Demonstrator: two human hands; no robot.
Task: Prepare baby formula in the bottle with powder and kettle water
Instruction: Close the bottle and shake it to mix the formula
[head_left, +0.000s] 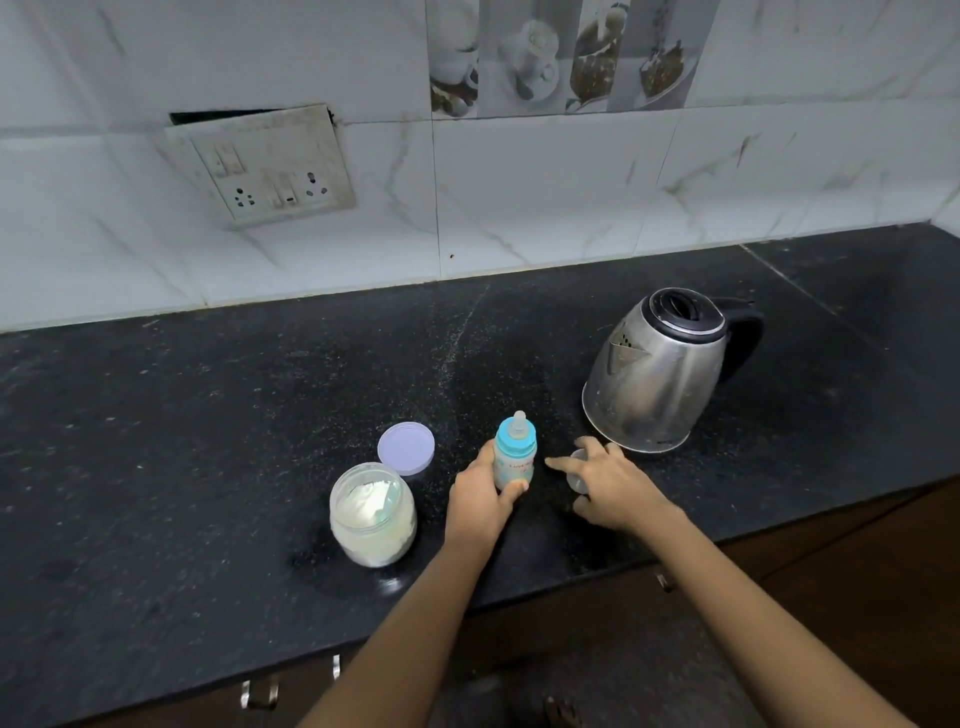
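The left hand is wrapped round the baby bottle, which stands upright on the black counter with its teat collar on. The right hand, fingers spread, rests over a small clear cap beside it. Steady the bottle low while handling the cap; the open powder jar sits left, the kettle right.

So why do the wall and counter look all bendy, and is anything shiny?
Head view: the wide lens bows the black stone counter edge and the tile lines; light glints off the steel electric kettle; the left hand holding the blue-capped baby bottle looks sharp, while the edges go dim and soft.
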